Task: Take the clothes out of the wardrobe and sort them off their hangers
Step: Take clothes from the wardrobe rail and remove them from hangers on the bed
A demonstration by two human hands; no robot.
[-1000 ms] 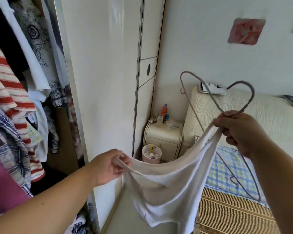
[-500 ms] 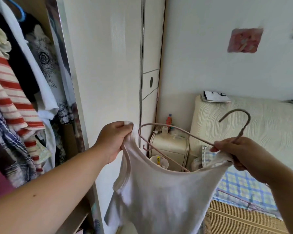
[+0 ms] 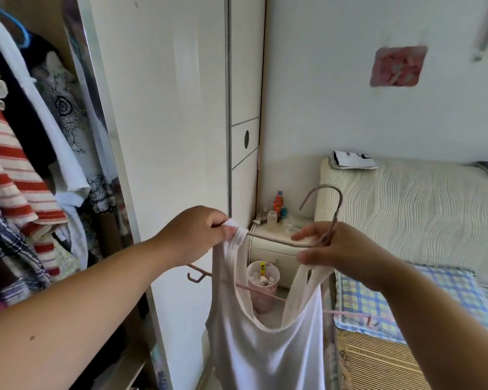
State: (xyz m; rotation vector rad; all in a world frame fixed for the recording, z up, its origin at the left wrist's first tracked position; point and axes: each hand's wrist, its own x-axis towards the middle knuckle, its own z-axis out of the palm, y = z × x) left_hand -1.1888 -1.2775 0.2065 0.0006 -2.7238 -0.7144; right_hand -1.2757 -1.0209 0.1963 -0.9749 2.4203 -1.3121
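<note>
A white sleeveless top (image 3: 268, 353) hangs in front of me, partly on a pink wire hanger (image 3: 333, 215). My left hand (image 3: 195, 235) pinches the top's left strap by the hanger's left end. My right hand (image 3: 341, 254) grips the hanger just below its hook, and the top's right strap hangs from under that hand. The hanger's lower bar (image 3: 254, 288) shows through the top's neck opening. The open wardrobe (image 3: 26, 164) at the left holds several hanging clothes, among them a red-and-white striped one (image 3: 9, 170).
The wardrobe's white sliding door (image 3: 164, 136) stands straight ahead. Beyond it are a cream bedside cabinet (image 3: 273, 249) with small bottles and a pink bin (image 3: 262, 288) on the floor. The bed (image 3: 412, 209) with a checked cloth (image 3: 406, 299) fills the right side.
The hanger swung from sideways to nearly upright with its hook up. My left hand rose with the strap, and both hands came closer together. The top now hangs straight down.
</note>
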